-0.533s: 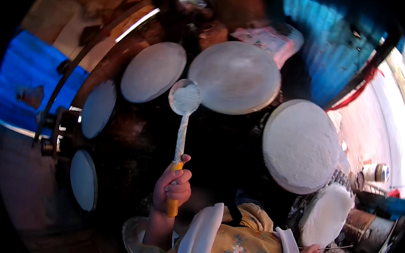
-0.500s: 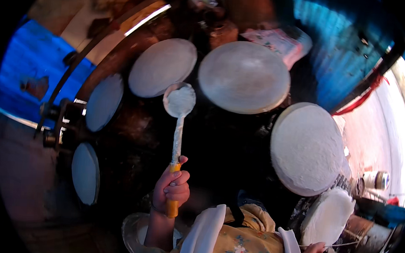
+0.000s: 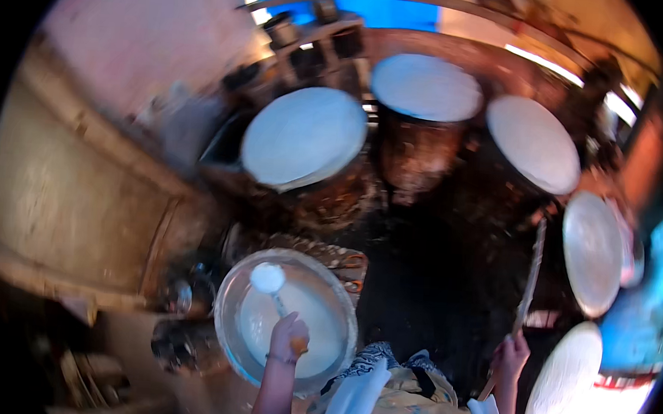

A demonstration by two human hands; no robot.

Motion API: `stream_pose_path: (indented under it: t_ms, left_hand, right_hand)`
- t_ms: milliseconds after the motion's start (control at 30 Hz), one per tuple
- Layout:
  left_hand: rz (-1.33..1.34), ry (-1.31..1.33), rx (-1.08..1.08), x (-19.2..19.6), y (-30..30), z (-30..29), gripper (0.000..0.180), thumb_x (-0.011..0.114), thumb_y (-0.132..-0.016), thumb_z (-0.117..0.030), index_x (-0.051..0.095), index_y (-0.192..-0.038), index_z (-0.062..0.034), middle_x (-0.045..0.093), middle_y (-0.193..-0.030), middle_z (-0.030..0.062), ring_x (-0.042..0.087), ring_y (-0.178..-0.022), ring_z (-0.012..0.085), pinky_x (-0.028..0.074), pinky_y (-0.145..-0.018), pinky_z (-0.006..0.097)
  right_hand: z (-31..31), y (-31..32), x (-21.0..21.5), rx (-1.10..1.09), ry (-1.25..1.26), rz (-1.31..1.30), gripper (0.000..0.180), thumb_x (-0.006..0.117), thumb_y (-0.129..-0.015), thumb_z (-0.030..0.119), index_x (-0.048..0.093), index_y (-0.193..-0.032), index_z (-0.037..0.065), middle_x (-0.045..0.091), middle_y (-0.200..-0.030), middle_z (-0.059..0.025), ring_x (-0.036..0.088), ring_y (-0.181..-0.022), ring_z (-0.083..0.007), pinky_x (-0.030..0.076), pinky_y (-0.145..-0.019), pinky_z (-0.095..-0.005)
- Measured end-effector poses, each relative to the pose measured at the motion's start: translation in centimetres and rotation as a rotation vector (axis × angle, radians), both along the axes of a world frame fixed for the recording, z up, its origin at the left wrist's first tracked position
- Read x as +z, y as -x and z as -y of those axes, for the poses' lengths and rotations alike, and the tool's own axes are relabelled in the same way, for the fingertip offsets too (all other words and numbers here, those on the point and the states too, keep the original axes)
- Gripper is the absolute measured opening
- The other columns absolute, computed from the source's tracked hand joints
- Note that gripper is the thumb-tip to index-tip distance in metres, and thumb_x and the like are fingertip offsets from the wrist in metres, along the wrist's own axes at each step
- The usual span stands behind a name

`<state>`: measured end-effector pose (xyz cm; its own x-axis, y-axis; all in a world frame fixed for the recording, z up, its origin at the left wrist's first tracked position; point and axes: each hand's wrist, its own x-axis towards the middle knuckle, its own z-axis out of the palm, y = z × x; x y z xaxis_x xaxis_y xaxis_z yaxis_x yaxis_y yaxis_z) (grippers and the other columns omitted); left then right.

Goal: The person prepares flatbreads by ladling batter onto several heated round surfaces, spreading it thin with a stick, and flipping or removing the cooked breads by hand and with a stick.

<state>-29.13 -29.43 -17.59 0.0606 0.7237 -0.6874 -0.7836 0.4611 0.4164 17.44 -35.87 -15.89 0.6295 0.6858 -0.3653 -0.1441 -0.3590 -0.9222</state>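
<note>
My left hand (image 3: 289, 337) is closed round the handle of a ladle (image 3: 268, 277), whose round bowl is full of white batter. That bowl is over a wide metal basin (image 3: 224, 307) of thin white batter (image 3: 252, 323); whether it touches the surface I cannot tell. At the right, my right hand (image 3: 510, 358) grips a long thin stick (image 3: 530, 284), which points away from me towards the round stoves. Its far end is blurred near the foot of one stove.
Round white-topped griddles (image 3: 305, 137), (image 3: 426, 87), (image 3: 534, 142) stand on rusty drum-like stoves in an arc ahead. More white discs (image 3: 592, 253), (image 3: 566, 377) are at the right. A wooden panel (image 3: 81, 199) is at the left, with a dark log (image 3: 186, 346) near the basin.
My view has swung left. The ladle has gone from upright in front of me to over the batter basin. My right hand has moved forward from beside a white disc, with the stick now pointing ahead.
</note>
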Motion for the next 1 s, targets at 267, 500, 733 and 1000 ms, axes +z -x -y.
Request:
stream_pose_path:
  t_ms: [267, 500, 733, 1000]
  left_hand:
    - [-1.331, 0.264, -1.031, -15.4, -0.9, 5.0, 0.034, 0.051, -0.073, -0.008, 0.041, -0.103, 0.0052, 0.059, -0.087, 0.0245, 0.062, -0.070, 0.0343, 0.050, -0.065, 0.040]
    - [-0.051, 0.090, -0.305, -13.2, -4.8, 13.1, 0.028, 0.052, -0.080, -0.012, 0.043, -0.105, -0.0055, 0.052, -0.070, 0.0086, 0.054, -0.054, 0.0207, 0.045, -0.046, 0.032]
    - [0.779, -0.105, 0.279, -2.1, -7.8, 12.3, 0.024, 0.042, -0.088, -0.007, 0.041, -0.111, -0.0150, 0.035, -0.057, -0.0020, 0.032, -0.039, 0.0039, 0.027, -0.035, 0.017]
    - [0.039, -0.389, 0.177, 10.6, -5.4, 14.7, 0.029, 0.046, -0.085, -0.005, 0.039, -0.111, -0.0154, 0.032, -0.054, -0.0017, 0.027, -0.036, 0.0043, 0.022, -0.032, 0.018]
  right_hand:
    - [-2.9, 8.1, 1.3, 0.625, 0.250, 0.033, 0.039, 0.052, -0.081, 0.003, 0.052, -0.120, 0.007, 0.051, -0.060, 0.0030, 0.043, -0.044, -0.0033, 0.033, -0.038, -0.0173]
    - [-6.7, 13.2, -0.5, 1.157, 0.163, 0.042, 0.037, 0.054, -0.084, 0.010, 0.051, -0.120, 0.004, 0.055, -0.072, 0.0009, 0.047, -0.063, -0.0044, 0.040, -0.057, -0.0195]
    - [-8.1, 18.1, -2.3, 1.577, 0.118, 0.254, 0.033, 0.053, -0.084, 0.012, 0.052, -0.116, 0.003, 0.062, -0.101, -0.0154, 0.058, -0.088, -0.0160, 0.046, -0.076, -0.0282]
    - [-8.7, 19.3, 7.6, 1.642, -0.295, 0.057, 0.034, 0.051, -0.087, 0.010, 0.050, -0.120, 0.004, 0.064, -0.092, -0.0131, 0.059, -0.080, -0.0129, 0.047, -0.075, -0.0266]
